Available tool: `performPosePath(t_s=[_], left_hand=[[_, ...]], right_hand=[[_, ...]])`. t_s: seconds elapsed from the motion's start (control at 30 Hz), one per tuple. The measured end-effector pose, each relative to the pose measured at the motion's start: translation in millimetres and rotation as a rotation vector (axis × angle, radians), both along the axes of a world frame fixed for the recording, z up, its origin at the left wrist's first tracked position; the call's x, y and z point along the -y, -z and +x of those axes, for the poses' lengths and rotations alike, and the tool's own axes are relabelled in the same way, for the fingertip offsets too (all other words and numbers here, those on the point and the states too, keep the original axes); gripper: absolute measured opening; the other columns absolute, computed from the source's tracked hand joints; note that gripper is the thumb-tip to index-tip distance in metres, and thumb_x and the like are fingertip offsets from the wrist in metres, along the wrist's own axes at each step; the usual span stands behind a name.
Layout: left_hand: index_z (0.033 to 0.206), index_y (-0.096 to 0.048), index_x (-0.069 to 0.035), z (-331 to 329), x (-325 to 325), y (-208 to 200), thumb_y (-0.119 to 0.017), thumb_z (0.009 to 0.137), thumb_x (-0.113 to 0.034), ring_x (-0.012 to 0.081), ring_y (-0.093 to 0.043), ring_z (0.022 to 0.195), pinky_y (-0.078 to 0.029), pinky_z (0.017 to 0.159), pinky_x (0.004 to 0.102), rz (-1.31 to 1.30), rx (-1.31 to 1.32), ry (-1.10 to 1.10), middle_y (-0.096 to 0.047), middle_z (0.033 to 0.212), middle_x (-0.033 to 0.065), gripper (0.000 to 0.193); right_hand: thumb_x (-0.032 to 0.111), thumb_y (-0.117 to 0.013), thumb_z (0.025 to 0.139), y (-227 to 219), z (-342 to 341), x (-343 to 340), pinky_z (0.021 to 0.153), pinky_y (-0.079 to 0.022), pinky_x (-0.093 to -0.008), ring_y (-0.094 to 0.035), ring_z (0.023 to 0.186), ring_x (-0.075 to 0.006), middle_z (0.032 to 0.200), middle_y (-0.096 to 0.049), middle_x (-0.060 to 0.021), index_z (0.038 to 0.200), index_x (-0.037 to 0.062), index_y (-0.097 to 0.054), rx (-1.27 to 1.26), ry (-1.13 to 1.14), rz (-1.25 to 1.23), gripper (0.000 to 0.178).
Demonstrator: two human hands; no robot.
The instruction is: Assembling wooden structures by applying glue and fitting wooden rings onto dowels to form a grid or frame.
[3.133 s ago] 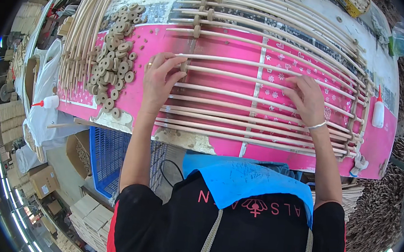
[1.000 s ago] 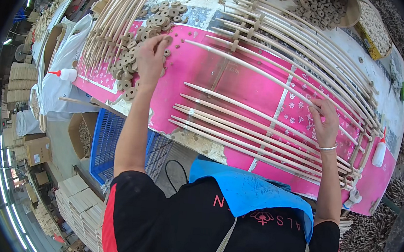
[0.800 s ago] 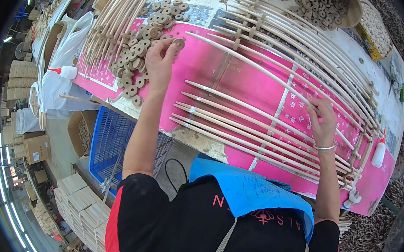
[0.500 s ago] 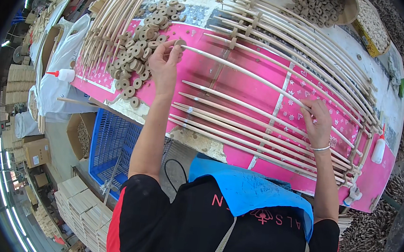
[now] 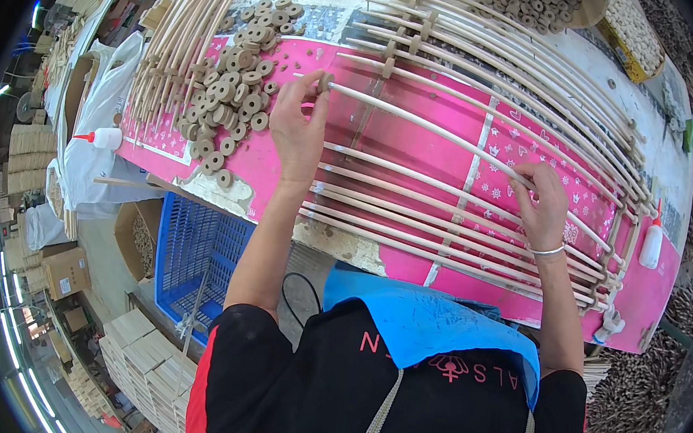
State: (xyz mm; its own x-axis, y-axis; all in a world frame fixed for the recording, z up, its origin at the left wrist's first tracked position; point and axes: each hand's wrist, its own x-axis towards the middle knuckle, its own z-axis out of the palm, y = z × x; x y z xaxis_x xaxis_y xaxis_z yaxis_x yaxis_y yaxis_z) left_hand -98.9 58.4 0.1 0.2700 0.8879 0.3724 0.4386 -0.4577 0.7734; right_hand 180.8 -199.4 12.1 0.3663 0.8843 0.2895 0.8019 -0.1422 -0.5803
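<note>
Left hand: the left hand (image 5: pixel 301 122) has thumb and fingers closed on a brown ring (image 5: pixel 326 83) at the left end of a pale rod.
Right hand: the right hand (image 5: pixel 542 207), with a bracelet (image 5: pixel 548 251) at the wrist, pinches the same held rod (image 5: pixel 429 125) farther along its length.
Held rod: it slants from the ring down toward the right, above a pink sheet (image 5: pixel 406 145) on the worktop (image 5: pixel 336 241).
Nearer rods: several nearer rods (image 5: pixel 424 176) lie side by side between the held rod and the worktop's front edge.
Farther rods: a row of farther rods (image 5: pixel 493 45) lies beyond, with brown rings near their left ends.
Loose rings: a pile of loose rings (image 5: pixel 227 95) lies just left of the left hand.
Rod bundle: beside that pile, at upper left, is a rod bundle (image 5: pixel 183 33).
Bottles: a white red-tipped right bottle (image 5: pixel 650 246) lies near the rods' right ends; a similar left bottle (image 5: pixel 107 139) is at the far left.
Below: a blue crate (image 5: pixel 163 258) stands under the worktop's left front.
</note>
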Motion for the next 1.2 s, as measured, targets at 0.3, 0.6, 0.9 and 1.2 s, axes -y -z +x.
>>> performPosePath(t_s=[0.3, 0.6, 0.9, 1.2], left_hand=[[0.124, -0.074, -0.019, -18, -17, -16, -0.081, 0.085, -0.021, 0.0227, -0.064, 0.108, -0.047, 0.093, 0.0394, 0.267, -0.573, 0.118, -0.065, 0.111, 0.0028, 0.04], [0.116, -0.075, -0.019, -18, -48, -15, -0.083, 0.082, -0.028, 0.0288, -0.059, 0.121, -0.04, 0.103, 0.0479, 0.202, -0.399, 0.374, -0.065, 0.124, 0.0041, 0.037], [0.115, -0.075, -0.017, -4, -42, -7, -0.083, 0.079, -0.025, 0.0273, -0.062, 0.118, -0.042, 0.102, 0.0459, 0.263, -0.374, 0.389, -0.067, 0.12, 0.0031, 0.037], [0.115, -0.074, -0.018, 14, -41, 5, -0.083, 0.08, -0.024, 0.0262, -0.063, 0.113, -0.044, 0.098, 0.0447, 0.245, -0.39, 0.408, -0.067, 0.116, 0.0013, 0.037]], right_hand=[[0.005, -0.077, 0.086, -1, 10, 3, 0.072, -0.052, -0.0376, -0.066, 0.083, -0.0275, 0.09, -0.067, -0.0097, 0.1, 0.0031, -0.069, -0.005, -0.005, 0.022, 0.015], [0.013, -0.076, 0.09, -2, 18, 3, 0.069, -0.051, -0.0372, -0.066, 0.082, -0.0267, 0.088, -0.066, -0.0102, 0.101, 0.0043, -0.071, 0.089, -0.03, 0.003, 0.014], [0.021, -0.069, 0.097, 6, 22, 1, 0.072, -0.054, -0.0387, -0.067, 0.085, -0.0288, 0.09, -0.068, -0.0091, 0.1, 0.0072, -0.071, -0.055, 0.068, -0.083, 0.014], [0.018, -0.072, 0.096, 24, 29, -1, 0.076, -0.055, -0.0359, -0.069, 0.09, -0.0279, 0.099, -0.069, -0.0121, 0.107, 0.0029, -0.07, -0.145, 0.094, -0.075, 0.019]])
